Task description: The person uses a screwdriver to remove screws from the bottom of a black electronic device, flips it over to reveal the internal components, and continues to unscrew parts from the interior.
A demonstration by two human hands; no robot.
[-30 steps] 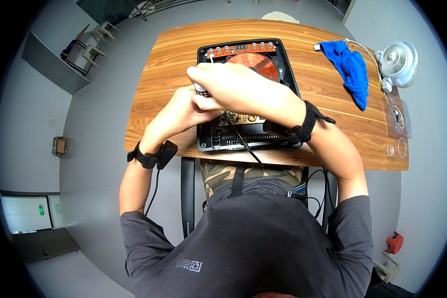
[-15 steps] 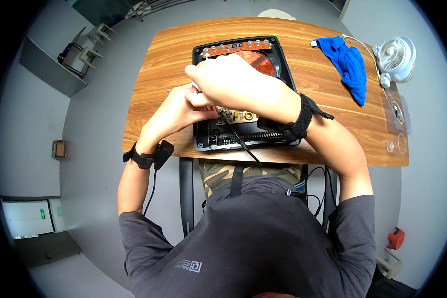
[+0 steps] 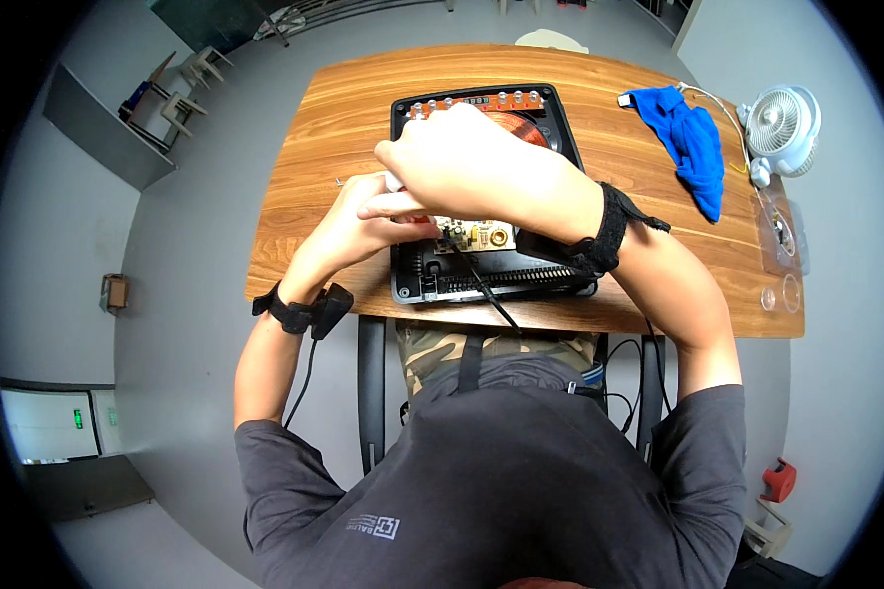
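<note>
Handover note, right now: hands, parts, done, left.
Right hand: over the opened black cooker base, closed around a small whitish tool, tip hidden.
Left hand: at the base's left edge, fingers meeting the right hand; grip unclear.
Parts: base on the wooden table, copper coil and circuit board exposed. Blue cloth and white fan far right.
Done: top cover off.
Left: inside work in hand.

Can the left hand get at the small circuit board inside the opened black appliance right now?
Probably yes: the left hand already rests at the edge of the black appliance, beside the circuit board. The right hand above it crowds the approach.
</note>
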